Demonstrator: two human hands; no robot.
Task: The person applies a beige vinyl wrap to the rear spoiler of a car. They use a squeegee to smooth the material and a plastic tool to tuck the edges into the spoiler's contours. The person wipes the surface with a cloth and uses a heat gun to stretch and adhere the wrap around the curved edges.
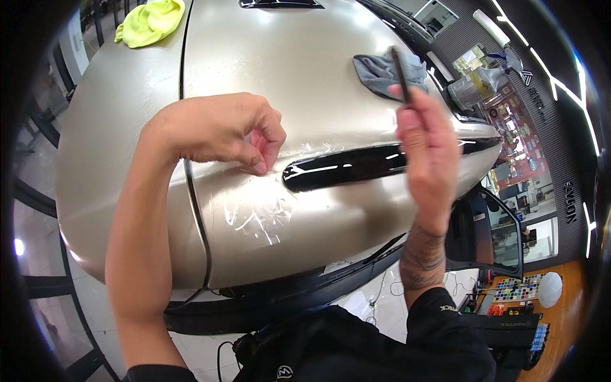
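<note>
We see a clear film [258, 213] lying wrinkled and shiny on the champagne-coloured car panel [305, 76], just left of the black handle [347, 167] and right of the panel seam [194, 204]. Its upper edge is pinched by the left hand [223, 130]: thumb and forefinger are pressed together on the film at the point where it meets the handle's left end, the other fingers curled into the palm.

The right hand [429, 149] is raised above the right half of the handle, not touching the panel. Its fingers are closed around a thin dark tool [401, 76] (a blade or a pick, we cannot tell which) that stands nearly upright, its tip pointing away from us toward a grey cloth [382, 73]. That cloth lies crumpled on the panel beyond the tool. The wrist below the right hand bears a tattoo, and a black sleeve [445, 325] begins lower down.

Farther out, a yellow-green cloth [149, 22] sits on the neighbouring panel at the upper left, well apart from both hands. At the top edge a dark trim piece [280, 4] shows on the panel. Below the car body, a pale floor [375, 302] has thin cables running over it. At the lower right stands a wooden bench [563, 305] with rows of small coloured bottles [515, 290] and a white dome-shaped thing beside them.
</note>
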